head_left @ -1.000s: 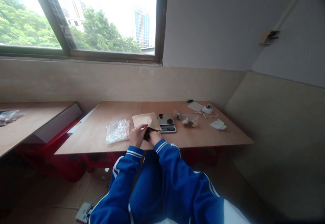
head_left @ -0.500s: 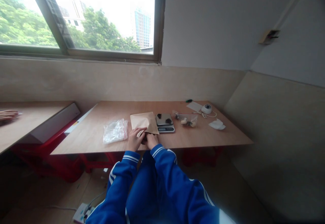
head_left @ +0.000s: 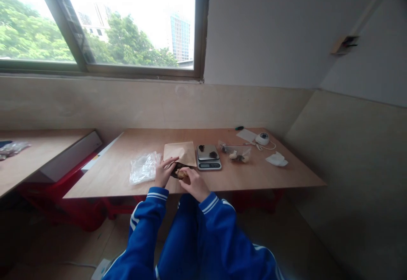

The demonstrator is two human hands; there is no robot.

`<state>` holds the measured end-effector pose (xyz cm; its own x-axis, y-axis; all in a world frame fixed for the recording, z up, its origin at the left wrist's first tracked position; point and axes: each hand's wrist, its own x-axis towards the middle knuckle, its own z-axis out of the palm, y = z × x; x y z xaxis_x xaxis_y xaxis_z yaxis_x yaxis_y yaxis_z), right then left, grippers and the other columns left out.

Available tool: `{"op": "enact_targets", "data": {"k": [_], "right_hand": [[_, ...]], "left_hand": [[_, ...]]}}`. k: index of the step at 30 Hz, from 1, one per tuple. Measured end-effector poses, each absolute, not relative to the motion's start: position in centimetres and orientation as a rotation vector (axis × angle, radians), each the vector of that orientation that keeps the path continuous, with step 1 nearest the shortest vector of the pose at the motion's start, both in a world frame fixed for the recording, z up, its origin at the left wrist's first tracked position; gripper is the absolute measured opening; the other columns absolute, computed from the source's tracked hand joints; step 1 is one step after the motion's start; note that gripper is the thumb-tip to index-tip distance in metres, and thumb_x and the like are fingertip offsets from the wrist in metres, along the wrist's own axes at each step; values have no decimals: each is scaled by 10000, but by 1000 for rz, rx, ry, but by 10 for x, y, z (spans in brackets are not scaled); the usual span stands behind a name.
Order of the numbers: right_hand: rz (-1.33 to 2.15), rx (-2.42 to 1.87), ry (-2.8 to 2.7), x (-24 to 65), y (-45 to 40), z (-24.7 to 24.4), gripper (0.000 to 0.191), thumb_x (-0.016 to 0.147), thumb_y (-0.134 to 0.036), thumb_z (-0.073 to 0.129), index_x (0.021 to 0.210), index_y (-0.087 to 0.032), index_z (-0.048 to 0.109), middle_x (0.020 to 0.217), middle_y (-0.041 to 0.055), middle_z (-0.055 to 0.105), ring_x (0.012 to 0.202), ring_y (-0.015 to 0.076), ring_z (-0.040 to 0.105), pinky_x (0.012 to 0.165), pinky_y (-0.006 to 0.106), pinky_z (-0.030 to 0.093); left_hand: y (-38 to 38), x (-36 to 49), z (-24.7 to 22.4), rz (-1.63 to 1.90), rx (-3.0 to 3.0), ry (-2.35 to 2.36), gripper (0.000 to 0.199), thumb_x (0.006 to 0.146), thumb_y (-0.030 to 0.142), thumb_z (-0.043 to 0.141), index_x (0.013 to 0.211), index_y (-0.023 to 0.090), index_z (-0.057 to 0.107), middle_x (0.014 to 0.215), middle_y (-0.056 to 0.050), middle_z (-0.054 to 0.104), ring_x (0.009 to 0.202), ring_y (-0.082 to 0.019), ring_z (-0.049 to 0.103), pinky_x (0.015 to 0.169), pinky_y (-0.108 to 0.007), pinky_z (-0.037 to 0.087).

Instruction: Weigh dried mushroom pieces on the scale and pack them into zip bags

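Note:
A brown kraft paper bag lies flat near the front of the table, its dark mouth facing me. My left hand grips the bag's near left edge, fingers over the top layer. At the mouth, my right hand pinches a tan, lumpy dried piece; its exact kind is too small to make out. To the right of the bag stands a digital kitchen scale. Two dark, shrivelled pieces rest apart on its metal plate.
Clear plastic bags lie left. Right of the scale is a plastic bag of pale and dark pieces, then a crumpled tissue. A white camera with a cable, a paper sheet and a green-handled tool are behind.
My right hand has drawn back from the bag's mouth, with a tan piece now showing in its fingers. My left hand has shifted slightly left. The other person's hand at far left has gone from view.

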<state>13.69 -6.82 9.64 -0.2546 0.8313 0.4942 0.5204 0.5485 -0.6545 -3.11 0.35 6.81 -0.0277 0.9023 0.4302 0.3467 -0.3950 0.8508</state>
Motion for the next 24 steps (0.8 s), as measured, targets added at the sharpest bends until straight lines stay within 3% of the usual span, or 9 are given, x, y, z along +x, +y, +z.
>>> {"op": "enact_targets", "data": {"k": [7,12,17,24], "right_hand": [[332,-1163,-1480,191,-35,82,318,818,-291,587,1114,-204,509,1074,82,638,971,187,626,868,321,510],[106,-1579,-1720,215,32,60,283,778,-245,594,1053,-184,562,942,98,660,909,225,623,814,350,494],[62,-1602,-1814,219,63,55,233,726,-154,625,958,-169,607,980,117,666,999,246,589,910,372,434],[69,-1714,-1720,236,86,56,254,843,-260,524,1059,-135,572,984,115,678,926,214,620,828,317,444]], "left_hand": [[23,-36,52,1470,1646,1379,323,797,398,587,1049,234,703,1154,-57,689,1246,-264,510,1061,-416,390],[22,-29,18,1501,1601,1389,325,787,353,587,1069,211,664,1225,-86,646,1274,-251,483,1086,-431,372],[18,-33,2,1453,1643,1379,344,736,284,632,1070,206,658,1258,-102,621,1305,-267,445,1120,-448,320],[22,-37,-1,1416,1662,1363,367,726,262,637,1090,217,650,1280,-102,605,1322,-270,421,1136,-460,289]]}}
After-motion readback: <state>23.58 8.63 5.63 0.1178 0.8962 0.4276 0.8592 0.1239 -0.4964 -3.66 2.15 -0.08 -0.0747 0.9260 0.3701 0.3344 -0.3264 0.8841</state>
